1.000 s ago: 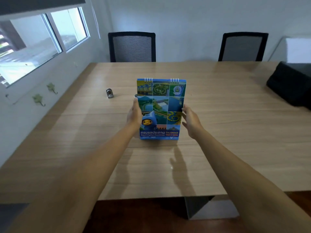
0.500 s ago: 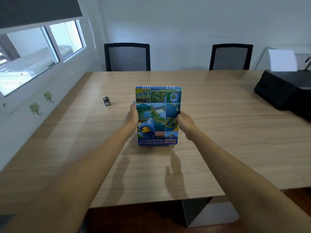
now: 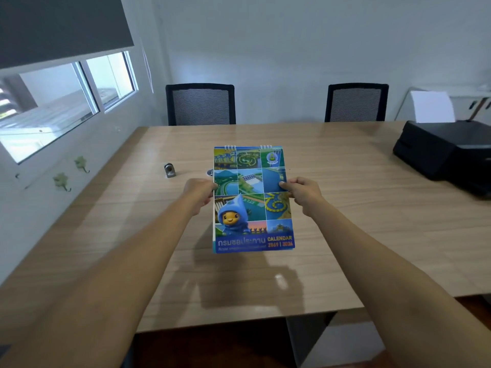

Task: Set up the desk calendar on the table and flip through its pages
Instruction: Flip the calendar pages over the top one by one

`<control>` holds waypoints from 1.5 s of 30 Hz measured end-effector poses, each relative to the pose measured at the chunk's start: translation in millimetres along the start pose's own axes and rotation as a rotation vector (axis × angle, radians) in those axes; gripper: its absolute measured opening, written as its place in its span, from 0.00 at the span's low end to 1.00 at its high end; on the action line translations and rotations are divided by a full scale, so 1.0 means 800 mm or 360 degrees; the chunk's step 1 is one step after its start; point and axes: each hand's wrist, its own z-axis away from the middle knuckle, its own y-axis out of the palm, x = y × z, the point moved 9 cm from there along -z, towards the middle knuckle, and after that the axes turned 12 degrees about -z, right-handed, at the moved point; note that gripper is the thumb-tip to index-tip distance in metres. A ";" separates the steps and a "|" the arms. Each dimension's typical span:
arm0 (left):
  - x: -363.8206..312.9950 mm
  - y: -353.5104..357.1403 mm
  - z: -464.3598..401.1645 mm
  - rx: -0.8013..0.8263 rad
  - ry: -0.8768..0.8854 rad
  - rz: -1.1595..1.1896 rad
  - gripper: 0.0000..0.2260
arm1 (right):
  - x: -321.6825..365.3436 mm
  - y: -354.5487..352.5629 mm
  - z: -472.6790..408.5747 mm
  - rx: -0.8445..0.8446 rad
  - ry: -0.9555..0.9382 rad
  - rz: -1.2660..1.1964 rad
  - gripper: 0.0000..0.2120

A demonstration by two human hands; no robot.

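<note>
Over the wooden table [image 3: 345,208], holding the desk calendar [image 3: 251,199] up off the surface, spiral binding at the far end. Left hand [image 3: 199,193] gripping the left edge, right hand [image 3: 303,193] pinching the right edge, fingers closed on it both sides. Probably still setting up, no pages flipped yet. Next: spreading the base, standing it on the table. Cover reading "CALENDAR", Thai lettering, blurry year digits.

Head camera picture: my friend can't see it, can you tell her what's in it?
Two bare hands, left hand and right hand, hold a colourful desk calendar by its sides above a wooden table. Two black chairs stand behind the table, and a black printer sits at its right.
</note>
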 end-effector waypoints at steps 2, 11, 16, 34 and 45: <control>-0.001 -0.001 0.002 0.0011 -0.0019 0.0052 0.08 | 0.005 -0.001 0.000 -0.0008 -0.0036 0.0015 0.14; -0.006 0.004 0.005 -0.0043 0.0001 0.0059 0.11 | 0.031 -0.008 0.002 -0.0176 -0.0211 0.0413 0.12; -0.010 0.019 0.019 -0.0011 0.0039 0.0108 0.10 | 0.032 0.007 0.009 -0.0054 -0.0120 0.0300 0.07; -0.009 0.008 -0.001 -0.0072 0.0025 0.0062 0.08 | 0.002 0.006 -0.003 -0.0041 0.0077 0.0086 0.14; -0.002 0.000 -0.012 -0.0312 0.0077 -0.0121 0.05 | 0.032 0.002 0.006 -0.0186 -0.0064 0.0518 0.12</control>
